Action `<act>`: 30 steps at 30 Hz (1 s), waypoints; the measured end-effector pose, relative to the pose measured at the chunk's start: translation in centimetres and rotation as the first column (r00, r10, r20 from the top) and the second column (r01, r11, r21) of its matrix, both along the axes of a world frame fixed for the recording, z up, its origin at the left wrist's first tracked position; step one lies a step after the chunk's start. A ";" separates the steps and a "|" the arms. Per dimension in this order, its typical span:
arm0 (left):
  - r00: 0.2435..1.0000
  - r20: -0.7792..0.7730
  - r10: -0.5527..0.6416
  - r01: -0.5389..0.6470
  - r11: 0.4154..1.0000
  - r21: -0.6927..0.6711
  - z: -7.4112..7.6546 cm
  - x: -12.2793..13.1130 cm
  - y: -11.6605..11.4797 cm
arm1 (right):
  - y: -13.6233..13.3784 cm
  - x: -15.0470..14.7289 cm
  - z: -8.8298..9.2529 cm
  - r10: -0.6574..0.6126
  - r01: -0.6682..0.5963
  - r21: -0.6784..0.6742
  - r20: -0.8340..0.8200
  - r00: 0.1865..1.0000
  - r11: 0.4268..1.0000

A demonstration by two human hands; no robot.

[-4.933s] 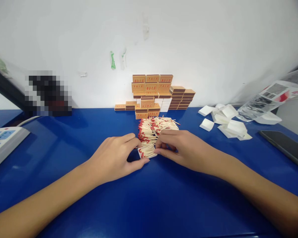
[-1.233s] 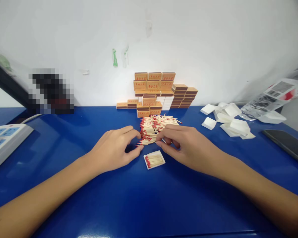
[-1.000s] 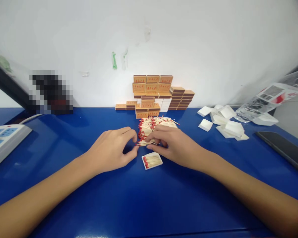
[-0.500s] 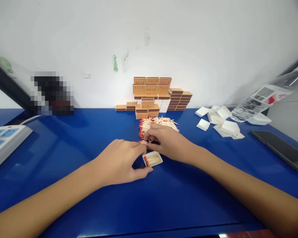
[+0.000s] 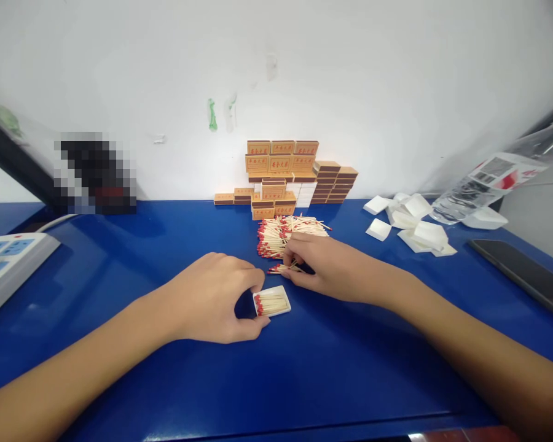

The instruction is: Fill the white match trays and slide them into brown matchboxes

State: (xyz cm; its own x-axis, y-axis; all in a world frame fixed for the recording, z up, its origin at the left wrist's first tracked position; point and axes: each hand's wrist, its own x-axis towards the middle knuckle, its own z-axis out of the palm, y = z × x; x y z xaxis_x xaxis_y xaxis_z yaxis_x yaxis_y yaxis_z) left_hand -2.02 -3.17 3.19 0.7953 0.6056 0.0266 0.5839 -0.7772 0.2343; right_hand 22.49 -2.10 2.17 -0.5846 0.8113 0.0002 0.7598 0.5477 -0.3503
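My left hand (image 5: 221, 301) has its thumb and index finger around the left end of a small white matchbox tray (image 5: 283, 290), which lies on the blue table. Inside it, red-headed matches (image 5: 271, 303) lie side by side with their heads to the left. My right hand (image 5: 317, 264) pinches a small bunch of matches (image 5: 279, 269) above and to the right of the tray, heads pointing left. Just beyond my right fingers is a large pile of loose matches (image 5: 271, 236); the hand hides a part of it.
Stacked matchboxes (image 5: 281, 162) stand against the wall behind the pile. Several white trays (image 5: 424, 236) lie scattered at the right, beside a tilted clear bottle (image 5: 483, 181) and a black phone (image 5: 525, 273). A power strip (image 5: 18, 264) sits at the left edge.
My right hand has moved right, away from my left fingers, with the small bunch of matches. My left hand has shifted slightly left, and the tray has moved left and a little nearer.
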 end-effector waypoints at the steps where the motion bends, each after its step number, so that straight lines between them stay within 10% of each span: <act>1: 1.000 -0.002 0.005 -0.005 1.000 -0.004 0.0 0.0 0.0 | -0.1 0.2 0.0 0.003 -0.003 0.006 0.006 1.000 1.000; 30: 0.999 -0.031 0.019 -0.020 1.000 -0.015 -0.2 -0.1 0.3 | -0.7 0.2 -0.5 -0.009 -0.022 0.116 0.268 0.963 0.993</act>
State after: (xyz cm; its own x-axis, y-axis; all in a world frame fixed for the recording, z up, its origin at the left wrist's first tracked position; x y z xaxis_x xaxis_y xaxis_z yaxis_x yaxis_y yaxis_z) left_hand -2.08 -2.84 2.95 0.7836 0.6212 -0.0069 0.6062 -0.7621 0.2274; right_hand 22.69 -2.76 1.65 -0.5816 0.8111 -0.0622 0.8133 0.5779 -0.0681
